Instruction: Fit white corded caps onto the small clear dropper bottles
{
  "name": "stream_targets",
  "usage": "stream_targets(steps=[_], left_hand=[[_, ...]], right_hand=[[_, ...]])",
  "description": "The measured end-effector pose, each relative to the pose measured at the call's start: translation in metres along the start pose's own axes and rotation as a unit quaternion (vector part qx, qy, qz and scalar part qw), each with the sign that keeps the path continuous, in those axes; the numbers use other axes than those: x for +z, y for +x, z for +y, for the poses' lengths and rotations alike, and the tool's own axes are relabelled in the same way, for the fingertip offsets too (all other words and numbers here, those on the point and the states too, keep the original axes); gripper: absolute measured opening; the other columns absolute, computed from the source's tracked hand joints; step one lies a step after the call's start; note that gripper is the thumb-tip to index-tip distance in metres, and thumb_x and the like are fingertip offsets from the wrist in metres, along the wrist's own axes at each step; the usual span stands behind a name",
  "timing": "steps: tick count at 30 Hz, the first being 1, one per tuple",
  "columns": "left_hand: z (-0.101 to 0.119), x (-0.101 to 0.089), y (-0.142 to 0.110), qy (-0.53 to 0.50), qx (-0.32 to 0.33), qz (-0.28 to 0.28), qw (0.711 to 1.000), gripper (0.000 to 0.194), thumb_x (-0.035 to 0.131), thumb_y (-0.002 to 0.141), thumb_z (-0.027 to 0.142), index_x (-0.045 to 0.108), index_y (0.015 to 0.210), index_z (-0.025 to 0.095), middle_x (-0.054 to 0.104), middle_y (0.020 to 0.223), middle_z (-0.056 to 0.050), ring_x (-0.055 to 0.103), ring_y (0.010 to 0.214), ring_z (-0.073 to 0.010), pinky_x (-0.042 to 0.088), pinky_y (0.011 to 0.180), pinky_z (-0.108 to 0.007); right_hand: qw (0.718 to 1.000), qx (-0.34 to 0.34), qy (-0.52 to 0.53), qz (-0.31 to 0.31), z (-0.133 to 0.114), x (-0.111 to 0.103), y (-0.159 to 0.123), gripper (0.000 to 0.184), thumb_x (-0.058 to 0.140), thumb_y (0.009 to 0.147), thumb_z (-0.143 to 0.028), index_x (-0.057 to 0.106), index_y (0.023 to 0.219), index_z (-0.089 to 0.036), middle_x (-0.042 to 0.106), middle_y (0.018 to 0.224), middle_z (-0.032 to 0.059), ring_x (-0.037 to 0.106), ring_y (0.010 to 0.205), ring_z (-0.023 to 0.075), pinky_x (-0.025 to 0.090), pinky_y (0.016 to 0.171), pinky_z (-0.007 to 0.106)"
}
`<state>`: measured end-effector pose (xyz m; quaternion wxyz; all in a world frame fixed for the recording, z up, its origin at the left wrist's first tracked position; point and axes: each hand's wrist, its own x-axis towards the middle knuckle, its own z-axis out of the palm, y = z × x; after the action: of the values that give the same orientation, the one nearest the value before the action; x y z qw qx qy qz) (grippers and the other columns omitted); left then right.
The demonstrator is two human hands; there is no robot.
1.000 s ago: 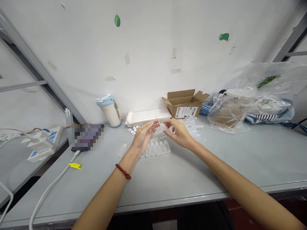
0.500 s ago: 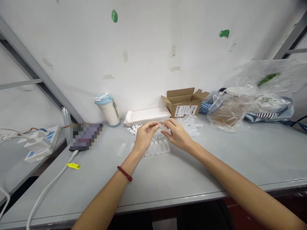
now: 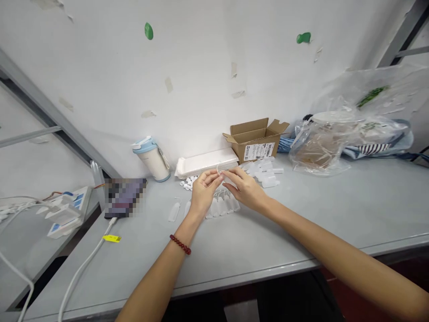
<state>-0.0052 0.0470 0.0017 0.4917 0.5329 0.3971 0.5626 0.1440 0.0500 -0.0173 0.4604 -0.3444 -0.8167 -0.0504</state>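
Note:
My left hand (image 3: 204,192) and my right hand (image 3: 246,190) meet fingertip to fingertip above the table. Between them a thin, curved white spout (image 3: 218,169) sticks up, pinched by my left fingers. The small translucent plastic bottle under it is mostly hidden behind my fingers, with my right fingers closed around that spot. Below my hands lies a row of similar bottles (image 3: 221,207) with thin curved spouts, partly covered by my left hand. One more bottle (image 3: 174,212) lies apart on the left. Small white caps (image 3: 187,183) are heaped behind my left hand.
More translucent bottles (image 3: 266,172) lie piled right of my hands. Behind stand an open cardboard box (image 3: 256,143), a white wrapped stack (image 3: 208,162) and a tumbler (image 3: 152,161). A phone (image 3: 125,199) with cable lies left; a clear plastic bag (image 3: 318,150) sits right.
My hands have drawn closer together, and the translucent bottle seen earlier is now mostly hidden. The curved white spout now shows upright above my fingertips. The camera view has tilted slightly.

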Motion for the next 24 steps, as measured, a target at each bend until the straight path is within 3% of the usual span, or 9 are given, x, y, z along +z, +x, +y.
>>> stream_targets(steps=[3,5,7,9,12,16,19,21,24], left_hand=[[-0.003,0.003,-0.002,0.064,0.028,0.013,0.997,0.031,0.066,0.074,0.029,0.055,0.099,0.014,0.067,0.095,-0.009,0.062,0.091,-0.0188,0.047,0.084,-0.034],[-0.007,0.006,-0.005,0.169,0.101,0.047,0.979,0.028,0.060,0.078,0.027,0.054,0.103,0.014,0.063,0.102,-0.012,0.059,0.097,-0.0207,0.048,0.082,-0.036],[-0.009,0.008,-0.008,0.293,0.219,0.061,0.929,0.030,0.056,0.080,0.023,0.053,0.109,0.015,0.059,0.111,-0.013,0.054,0.105,-0.0226,0.047,0.086,-0.039],[-0.010,0.009,-0.010,0.385,0.328,0.037,0.862,0.033,0.053,0.082,0.019,0.051,0.115,0.015,0.055,0.117,-0.013,0.050,0.111,-0.0238,0.043,0.093,-0.043],[-0.008,0.007,-0.010,0.448,0.399,0.003,0.800,0.036,0.054,0.083,0.020,0.049,0.118,0.017,0.054,0.120,-0.012,0.046,0.114,-0.0247,0.040,0.097,-0.044],[-0.008,0.005,-0.007,0.474,0.410,-0.025,0.779,0.040,0.061,0.080,0.027,0.049,0.117,0.018,0.055,0.120,-0.011,0.046,0.112,-0.0260,0.042,0.095,-0.043],[-0.010,0.006,-0.007,0.490,0.407,-0.050,0.769,0.037,0.062,0.078,0.023,0.051,0.113,0.017,0.057,0.118,-0.011,0.046,0.109,-0.0266,0.043,0.092,-0.043],[-0.012,0.008,-0.007,0.490,0.398,-0.055,0.774,0.033,0.063,0.075,0.019,0.053,0.107,0.017,0.058,0.115,-0.010,0.047,0.106,-0.0266,0.043,0.089,-0.043],[-0.012,0.011,-0.009,0.470,0.360,-0.048,0.805,0.033,0.065,0.069,0.016,0.052,0.099,0.018,0.058,0.111,-0.009,0.046,0.103,-0.0262,0.044,0.087,-0.042]], right_hand=[[0.998,0.034,0.031,0.038,0.001,0.001,0.001,0.023,0.049,0.089,-0.024,0.057,0.110,-0.017,0.059,0.095,0.0101,0.060,0.080,0.0176,0.052,0.065,0.029],[0.994,0.075,0.047,0.056,0.003,0.000,0.003,0.021,0.053,0.087,-0.027,0.059,0.104,-0.017,0.060,0.090,0.0089,0.058,0.075,0.0170,0.051,0.062,0.028],[0.990,0.112,0.058,0.064,0.004,-0.003,0.005,0.019,0.057,0.084,-0.028,0.061,0.097,-0.016,0.059,0.083,0.0069,0.057,0.072,0.0167,0.049,0.060,0.028],[0.986,0.140,0.066,0.067,0.004,-0.006,0.007,0.017,0.060,0.081,-0.029,0.062,0.091,-0.016,0.060,0.079,0.0054,0.056,0.071,0.0166,0.048,0.060,0.028],[0.976,0.192,0.086,0.064,0.001,-0.012,0.010,0.015,0.063,0.077,-0.030,0.062,0.083,-0.016,0.062,0.077,0.0041,0.058,0.071,0.0162,0.047,0.063,0.027],[0.957,0.262,0.117,0.033,-0.003,-0.015,0.012,0.016,0.063,0.073,-0.031,0.060,0.075,-0.016,0.062,0.072,0.0017,0.058,0.066,0.0147,0.044,0.062,0.026],[0.954,0.283,0.097,0.013,-0.005,-0.013,0.012,0.012,0.062,0.071,-0.028,0.058,0.072,-0.017,0.060,0.068,0.0005,0.057,0.064,0.0144,0.042,0.060,0.026],[0.954,0.289,0.080,-0.002,-0.005,-0.012,0.012,0.012,0.061,0.070,-0.027,0.056,0.070,-0.017,0.060,0.067,0.0006,0.056,0.064,0.0143,0.040,0.059,0.025],[0.954,0.288,0.083,-0.032,-0.003,-0.015,0.014,0.017,0.062,0.071,-0.032,0.055,0.068,-0.017,0.060,0.066,0.0011,0.054,0.062,0.0136,0.039,0.057,0.025]])
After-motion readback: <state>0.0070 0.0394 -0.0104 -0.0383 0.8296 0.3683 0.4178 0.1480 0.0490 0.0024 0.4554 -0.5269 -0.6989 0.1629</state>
